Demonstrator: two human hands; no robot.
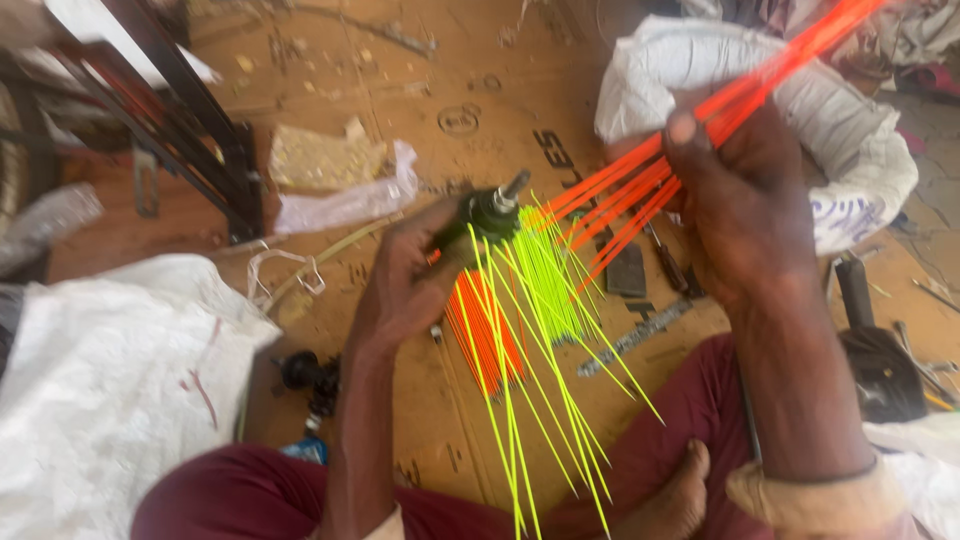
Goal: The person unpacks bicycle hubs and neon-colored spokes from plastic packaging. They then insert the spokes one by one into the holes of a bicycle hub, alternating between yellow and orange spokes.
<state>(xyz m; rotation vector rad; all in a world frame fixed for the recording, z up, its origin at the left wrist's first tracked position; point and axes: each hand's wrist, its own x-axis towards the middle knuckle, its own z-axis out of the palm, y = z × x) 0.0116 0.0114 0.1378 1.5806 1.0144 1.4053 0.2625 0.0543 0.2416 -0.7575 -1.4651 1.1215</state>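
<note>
My left hand [415, 275] grips a black wheel hub [490, 212] with a short metal axle sticking out. Thin neon yellow-green spokes [535, 320] fan down from the hub, with several orange spokes [485, 330] behind them. My right hand [745, 200] is closed on a bunch of long orange spokes [770, 75] that run from the hub up to the top right corner. My legs in maroon trousers and a bare foot [675, 495] lie below.
A cardboard sheet [440, 110] covers the floor. White sacks lie at upper right [860, 150] and lower left [110, 390]. A dark metal frame [190, 130] stands at upper left, beside a plastic bag [340, 200]. Tools and metal parts [880, 350] lie at right.
</note>
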